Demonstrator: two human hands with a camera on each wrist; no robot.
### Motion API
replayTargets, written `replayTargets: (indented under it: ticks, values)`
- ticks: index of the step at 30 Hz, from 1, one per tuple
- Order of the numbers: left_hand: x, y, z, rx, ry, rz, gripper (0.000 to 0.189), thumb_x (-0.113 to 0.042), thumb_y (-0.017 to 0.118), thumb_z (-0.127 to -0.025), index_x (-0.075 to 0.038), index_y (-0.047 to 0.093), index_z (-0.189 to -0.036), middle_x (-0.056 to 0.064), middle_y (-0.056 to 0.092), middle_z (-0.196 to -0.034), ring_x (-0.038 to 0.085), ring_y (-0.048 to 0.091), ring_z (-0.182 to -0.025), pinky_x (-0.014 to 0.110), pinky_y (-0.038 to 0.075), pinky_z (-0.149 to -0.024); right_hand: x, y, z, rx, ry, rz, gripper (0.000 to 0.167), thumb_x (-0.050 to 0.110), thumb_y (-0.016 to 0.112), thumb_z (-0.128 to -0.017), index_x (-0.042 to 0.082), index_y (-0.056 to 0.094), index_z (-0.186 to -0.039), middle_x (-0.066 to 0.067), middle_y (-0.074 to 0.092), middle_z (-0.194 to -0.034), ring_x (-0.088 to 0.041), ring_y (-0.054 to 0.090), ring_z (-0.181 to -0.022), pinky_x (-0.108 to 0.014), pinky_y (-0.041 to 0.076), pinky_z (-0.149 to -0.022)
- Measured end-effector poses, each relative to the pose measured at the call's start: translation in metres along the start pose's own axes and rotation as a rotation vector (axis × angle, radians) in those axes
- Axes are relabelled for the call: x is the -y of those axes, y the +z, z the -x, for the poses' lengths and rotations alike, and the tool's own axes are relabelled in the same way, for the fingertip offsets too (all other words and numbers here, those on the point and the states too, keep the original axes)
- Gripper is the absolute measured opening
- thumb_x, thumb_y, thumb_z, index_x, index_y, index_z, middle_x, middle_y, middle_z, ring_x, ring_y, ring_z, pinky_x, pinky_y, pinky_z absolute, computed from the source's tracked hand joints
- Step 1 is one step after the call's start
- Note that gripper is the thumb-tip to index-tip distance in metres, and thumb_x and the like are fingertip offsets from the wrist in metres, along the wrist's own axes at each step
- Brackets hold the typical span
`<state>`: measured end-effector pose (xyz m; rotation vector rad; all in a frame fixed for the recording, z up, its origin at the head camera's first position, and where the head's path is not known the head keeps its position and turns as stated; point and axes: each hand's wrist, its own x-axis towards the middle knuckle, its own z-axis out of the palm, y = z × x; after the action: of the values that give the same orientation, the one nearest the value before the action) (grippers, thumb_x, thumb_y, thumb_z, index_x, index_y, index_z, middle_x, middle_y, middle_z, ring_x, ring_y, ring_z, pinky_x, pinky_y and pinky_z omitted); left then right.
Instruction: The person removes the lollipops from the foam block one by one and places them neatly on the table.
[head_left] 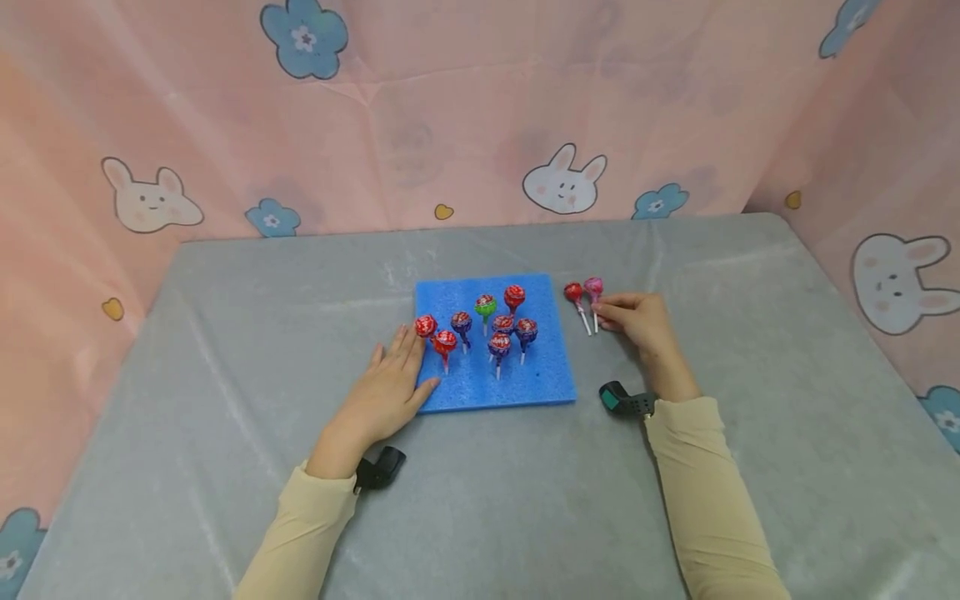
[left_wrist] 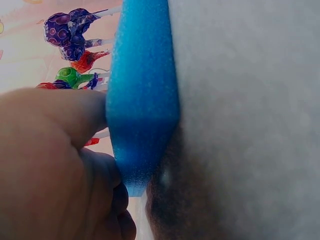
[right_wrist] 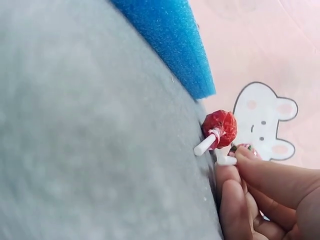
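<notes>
My left hand (head_left: pixel 384 390) rests along the left edge of a blue foam board (head_left: pixel 542 385), fingers extended and thumb on its near left corner. In the left wrist view the thumb lies on the board's upper face. Right of the board, my right hand (head_left: pixel 643 329) pinches the white stick of a pink-wrapped lollipop (head_left: pixel 593 287) between thumb and fingers, low over the table. Beside it lies a red lollipop (head_left: pixel 573 291), its stick pointing toward me. Several lollipops stand upright in the board, among them a green one (head_left: pixel 485 306) and a purple one (head_left: pixel 527 330).
The board lies on a grey covered table (head_left: pixel 502 500). Behind it and at the sides hangs a pink curtain (head_left: pixel 465 108) printed with rabbits and flowers. A black strapped device (head_left: pixel 626 400) sits at the right wrist, another (head_left: pixel 381 468) at the left.
</notes>
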<state>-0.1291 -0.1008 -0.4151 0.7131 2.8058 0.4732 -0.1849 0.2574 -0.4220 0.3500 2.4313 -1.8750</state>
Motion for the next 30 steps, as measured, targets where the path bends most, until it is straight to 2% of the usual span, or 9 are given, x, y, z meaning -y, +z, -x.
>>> replayTargets:
  ticks: [9, 17, 25, 30]
  values:
    - [0.0007, -0.0005, -0.0012, -0.002, -0.004, 0.001, 0.068, -0.039, 0.039, -0.101, 0.003, 0.015, -0.148, 0.016, 0.005, -0.156, 0.028, 0.000, -0.143, 0.051, 0.006, -0.113, 0.0028, 0.0016, -0.0011, -0.035, -0.012, 0.082, 0.033, 0.006, 0.067, -0.087, -0.019, 0.061, -0.108, 0.013, 0.062, -0.069, 0.004, 0.059, -0.058, -0.016, 0.052, -0.059]
    - [-0.0001, -0.0010, -0.0037, 0.004, -0.002, 0.003, 0.068, -0.040, 0.039, -0.100, 0.002, 0.014, -0.149, 0.015, 0.004, -0.156, 0.028, 0.000, -0.143, 0.050, 0.006, -0.113, 0.0046, -0.0014, 0.0009, -0.053, -0.027, 0.221, 0.033, 0.014, 0.071, -0.086, -0.014, 0.066, -0.103, -0.004, 0.066, -0.083, 0.003, 0.058, -0.058, -0.015, 0.051, -0.058]
    - [-0.0002, -0.0010, -0.0029, 0.009, -0.007, 0.004, 0.068, -0.040, 0.038, -0.101, 0.002, 0.015, -0.149, 0.015, 0.004, -0.156, 0.027, -0.001, -0.143, 0.050, 0.005, -0.113, 0.0062, 0.0000, 0.0034, -0.072, -0.038, 0.273, 0.031, 0.015, 0.072, -0.085, -0.012, 0.068, -0.100, -0.002, 0.066, -0.078, 0.002, 0.058, -0.058, -0.016, 0.051, -0.057]
    - [-0.0001, 0.0006, -0.0006, 0.015, -0.006, 0.004, 0.068, -0.040, 0.038, -0.101, 0.003, 0.015, -0.148, 0.016, 0.005, -0.156, 0.028, -0.001, -0.143, 0.050, 0.004, -0.113, 0.0073, -0.0011, 0.0079, -0.061, -0.011, 0.291, 0.032, 0.017, 0.073, -0.084, -0.011, 0.068, -0.099, -0.002, 0.066, -0.079, 0.001, 0.058, -0.058, -0.016, 0.051, -0.058]
